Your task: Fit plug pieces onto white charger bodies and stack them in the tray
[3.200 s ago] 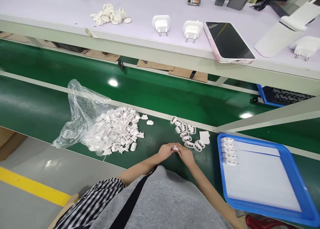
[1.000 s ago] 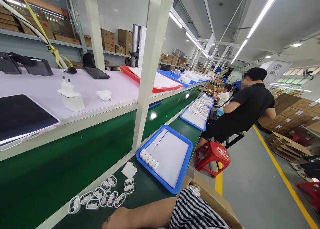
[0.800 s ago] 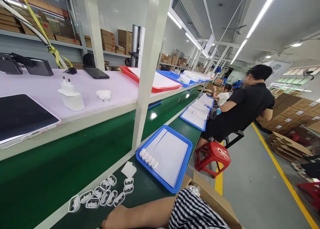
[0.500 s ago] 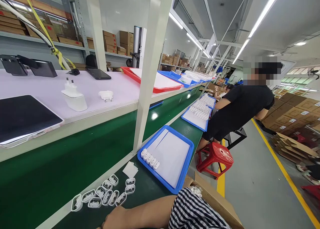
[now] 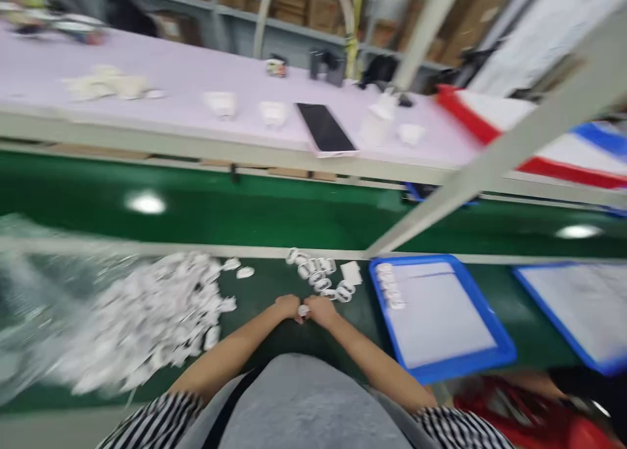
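Observation:
My left hand [image 5: 287, 305] and my right hand [image 5: 321, 309] meet over the green belt, both closed on one small white part [image 5: 304, 312] held between them. The picture is smeared by head motion. Just beyond my hands lies a cluster of several white plug shells [image 5: 321, 276] and a white paper square [image 5: 351, 272]. A heap of small white plug parts [image 5: 157, 312] on a clear plastic bag [image 5: 29, 292] spreads to my left. To the right is a blue tray [image 5: 490, 354] with a short row of white parts [image 5: 389, 284] at its left edge.
A white post [image 5: 470, 174] slants up from behind the blue tray. A raised pale shelf [image 5: 176, 102] carries a tablet [image 5: 326, 129], white chargers [image 5: 221, 102] and a red tray [image 5: 494, 132]. A second blue tray [image 5: 578, 312] lies far right. Something red [image 5: 519, 416] sits low right.
The view has swung from the aisle and the seated co-worker on the right back down to the belt. Both hands are again in view, together on a small white part.

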The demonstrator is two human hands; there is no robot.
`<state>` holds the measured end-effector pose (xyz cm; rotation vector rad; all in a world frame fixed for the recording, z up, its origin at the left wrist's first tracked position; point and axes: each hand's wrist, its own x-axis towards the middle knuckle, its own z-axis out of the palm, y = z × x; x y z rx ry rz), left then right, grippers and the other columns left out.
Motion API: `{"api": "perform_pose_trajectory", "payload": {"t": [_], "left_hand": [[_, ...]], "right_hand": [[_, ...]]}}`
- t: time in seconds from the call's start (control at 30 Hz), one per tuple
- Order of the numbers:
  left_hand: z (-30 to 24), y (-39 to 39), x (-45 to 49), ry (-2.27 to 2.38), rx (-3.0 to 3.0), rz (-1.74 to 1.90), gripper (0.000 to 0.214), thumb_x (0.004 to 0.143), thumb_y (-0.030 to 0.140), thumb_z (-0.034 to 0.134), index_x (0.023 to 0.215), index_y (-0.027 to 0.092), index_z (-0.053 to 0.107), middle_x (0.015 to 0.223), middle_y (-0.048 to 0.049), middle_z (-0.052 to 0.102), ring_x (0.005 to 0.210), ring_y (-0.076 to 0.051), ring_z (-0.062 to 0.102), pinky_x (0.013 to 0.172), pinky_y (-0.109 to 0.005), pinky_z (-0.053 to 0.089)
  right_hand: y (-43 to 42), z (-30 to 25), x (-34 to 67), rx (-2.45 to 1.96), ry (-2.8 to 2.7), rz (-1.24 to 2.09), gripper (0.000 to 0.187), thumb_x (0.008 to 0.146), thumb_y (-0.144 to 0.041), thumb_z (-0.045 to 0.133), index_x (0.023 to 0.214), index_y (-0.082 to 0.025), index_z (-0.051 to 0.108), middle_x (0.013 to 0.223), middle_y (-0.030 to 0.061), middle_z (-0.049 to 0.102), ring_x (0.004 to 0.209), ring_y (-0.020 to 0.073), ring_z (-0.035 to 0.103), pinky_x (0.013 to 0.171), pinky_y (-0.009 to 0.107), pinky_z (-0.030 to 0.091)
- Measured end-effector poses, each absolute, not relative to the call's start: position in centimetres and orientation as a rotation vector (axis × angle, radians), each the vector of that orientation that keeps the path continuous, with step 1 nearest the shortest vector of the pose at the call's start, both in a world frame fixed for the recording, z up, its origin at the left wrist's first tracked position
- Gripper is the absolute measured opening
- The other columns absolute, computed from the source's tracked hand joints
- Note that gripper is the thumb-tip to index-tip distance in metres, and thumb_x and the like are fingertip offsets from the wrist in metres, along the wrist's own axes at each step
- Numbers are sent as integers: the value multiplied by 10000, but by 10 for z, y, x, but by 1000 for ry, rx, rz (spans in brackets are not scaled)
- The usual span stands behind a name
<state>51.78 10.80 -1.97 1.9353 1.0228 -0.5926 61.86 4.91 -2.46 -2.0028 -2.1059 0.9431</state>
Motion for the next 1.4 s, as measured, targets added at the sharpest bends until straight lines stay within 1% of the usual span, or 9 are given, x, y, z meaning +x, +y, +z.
{"api": "perform_pose_trajectory", "payload": {"t": [0.1, 0.3, 0.43, 0.6, 0.83, 1.0, 1.17, 1.23, 1.4], "left_hand": [[-33, 118, 480, 1277, 1847, -656, 330, 548, 165, 652, 856, 104, 552, 972, -125, 514, 938, -259, 464, 770, -356, 394], [-47, 157, 407, 1960, 1825, -227, 439, 713, 92, 395, 1147, 109, 328, 1185, -153, 332, 1045, -250, 373, 771, -317, 384], [-64, 178, 388, 1725, 1840, -179, 339, 712, 121, 430, 1049, 157, 438, 1054, -98, 471, 909, -213, 480, 740, -301, 390], [-64, 163, 414, 1345, 1885, -10, 168, 690, 133, 483, 838, 175, 551, 887, -13, 542, 743, -107, 520, 702, -202, 393], [-29, 131, 469, 651, 1951, 259, 206, 677, 72, 442, 770, 186, 586, 833, 5, 524, 740, -76, 502, 679, -167, 386], [-39, 170, 484, 1091, 1957, 187, 368, 639, 10, 406, 949, 179, 509, 976, -37, 501, 880, -130, 488, 773, -219, 374], [-68, 211, 500, 1382, 1883, -64, 678, 567, 148, 591, 1178, 137, 296, 1225, -117, 320, 1078, -253, 354, 856, -308, 325], [-76, 216, 504, 1208, 1956, -66, 678, 575, 125, 580, 1184, 161, 286, 1262, -92, 279, 1091, -219, 349, 878, -273, 306], [-80, 203, 496, 1171, 2031, -144, 513, 577, 169, 595, 1051, 158, 400, 1100, -71, 441, 930, -170, 486, 796, -231, 364]], "right_hand": [[46, -41, 604, -2065, -2280, 975, 68, 670, -149, 533, 714, -121, 577, 731, 87, 607, 696, 146, 581, 578, 206, 401], [27, -36, 601, -2262, -2259, 1119, 376, 613, -196, 584, 976, -170, 488, 926, 93, 567, 830, 226, 547, 638, 287, 421], [33, -25, 614, -2370, -1960, 1178, 457, 653, -195, 511, 1097, -165, 407, 1101, 110, 463, 934, 220, 488, 730, 301, 393], [48, -25, 609, -2097, -1481, 1238, 344, 683, -270, 440, 1010, -174, 480, 907, 67, 530, 631, 145, 517, 659, 311, 406], [62, -30, 610, -1545, -758, 1819, 431, 567, -276, 577, 974, -193, 459, 611, -43, 490, 451, 67, 437, 453, 215, 369], [63, -26, 624, -1531, -721, 1928, 355, 504, -230, 645, 775, -205, 416, 572, -82, 484, 408, 59, 470, 397, 181, 364], [56, -32, 624, -1455, -433, 1862, 370, 507, -262, 662, 692, -205, 347, 572, -79, 505, 467, 82, 538, 443, 179, 412], [52, -34, 623, -1393, -362, 1849, 346, 524, -280, 658, 714, -203, 380, 557, -74, 514, 451, 77, 529, 459, 189, 427], [49, -38, 622, -1318, -208, 1792, 310, 518, -285, 670, 740, -173, 484, 561, -39, 557, 457, 70, 522, 489, 190, 440]]}}
